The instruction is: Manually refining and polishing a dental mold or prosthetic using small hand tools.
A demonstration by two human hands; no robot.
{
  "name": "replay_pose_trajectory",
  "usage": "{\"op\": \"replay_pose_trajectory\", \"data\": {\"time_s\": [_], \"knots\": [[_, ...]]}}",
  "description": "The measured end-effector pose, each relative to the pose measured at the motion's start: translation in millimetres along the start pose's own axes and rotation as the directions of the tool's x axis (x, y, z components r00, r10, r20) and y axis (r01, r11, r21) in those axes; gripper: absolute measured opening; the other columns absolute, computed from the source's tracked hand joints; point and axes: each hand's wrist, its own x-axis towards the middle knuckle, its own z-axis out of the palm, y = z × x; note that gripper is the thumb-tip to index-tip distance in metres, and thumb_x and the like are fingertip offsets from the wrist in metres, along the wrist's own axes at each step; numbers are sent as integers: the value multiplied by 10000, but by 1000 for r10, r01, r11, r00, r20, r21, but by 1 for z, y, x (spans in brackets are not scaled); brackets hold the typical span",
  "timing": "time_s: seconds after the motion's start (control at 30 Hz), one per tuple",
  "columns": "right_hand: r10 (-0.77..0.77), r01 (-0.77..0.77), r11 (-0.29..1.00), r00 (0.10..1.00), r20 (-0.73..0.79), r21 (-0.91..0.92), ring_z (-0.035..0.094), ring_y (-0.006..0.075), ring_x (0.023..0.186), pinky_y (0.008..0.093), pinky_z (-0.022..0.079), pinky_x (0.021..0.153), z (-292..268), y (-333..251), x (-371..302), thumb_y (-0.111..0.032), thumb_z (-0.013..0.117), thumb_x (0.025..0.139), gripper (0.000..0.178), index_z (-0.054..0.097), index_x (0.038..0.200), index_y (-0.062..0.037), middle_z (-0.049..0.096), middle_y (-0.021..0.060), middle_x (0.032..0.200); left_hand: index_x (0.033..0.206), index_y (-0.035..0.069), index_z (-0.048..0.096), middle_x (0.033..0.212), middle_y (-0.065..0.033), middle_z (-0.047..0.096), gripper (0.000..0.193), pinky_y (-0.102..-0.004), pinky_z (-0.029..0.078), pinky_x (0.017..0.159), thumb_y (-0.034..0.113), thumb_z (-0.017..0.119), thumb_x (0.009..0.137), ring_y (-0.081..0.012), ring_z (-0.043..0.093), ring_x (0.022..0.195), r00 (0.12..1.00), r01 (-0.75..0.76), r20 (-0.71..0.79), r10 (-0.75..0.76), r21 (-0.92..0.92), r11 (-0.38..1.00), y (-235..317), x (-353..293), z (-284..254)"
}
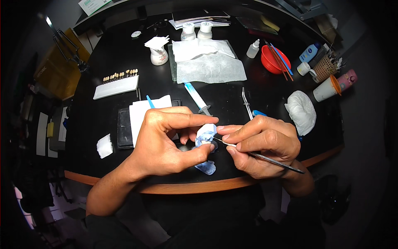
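Note:
Between the thumb and fingers of my left hand [166,139] I hold a small pale blue dental cast [205,133], raised over the near part of the table. My right hand [265,145] grips a thin metal dental instrument [275,162] like a pen. Its fine tip touches or nearly touches the cast; I cannot tell which. A second blue cast piece [206,167] lies on the table below my hands. Beyond them rests a syringe with blue contents [195,96]. A metal handpiece-like tool [247,103] lies beyond my right hand.
A tooth shade guide [116,86] stands at left, near a white pad [139,112]. Paper sheets cover a glass plate [173,66] at the back, beside a tissue-topped jar [158,57]. To the right are a red bowl [270,62], a dropper bottle [253,50] and a white bundle [300,112].

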Motion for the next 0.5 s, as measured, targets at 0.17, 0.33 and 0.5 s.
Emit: {"op": "replay_pose_trajectory", "data": {"time_s": [0.17,0.33,0.5], "knots": [[-5,5,1000,1000,11,-22,792,268,855,317,662,727,-1,1,-1,89,801,740,145,694,796,8,737,141,824,1140,-7,782,725,-13,613,450,-206,391,562,2,839,694,-49,526,645,1000,-16,9,16,37,999,1,1,0],[-39,39,998,999,19,-40,793,266,853,318,664,729,0,2,0,91,803,735,164,670,773,3,729,138,814,1142,-1,783,721,-14,604,456,-213,390,559,4,838,689,-54,527,642,1000,-18,-2,18,74,997,2,-1,0],[-28,29,999,999,22,-40,793,267,839,321,667,721,-3,1,-2,95,793,730,170,660,769,-4,723,133,801,1133,5,787,720,-5,597,454,-210,383,556,10,840,682,-50,514,634,1000,-20,-9,20,70,997,1,0,2]]}}
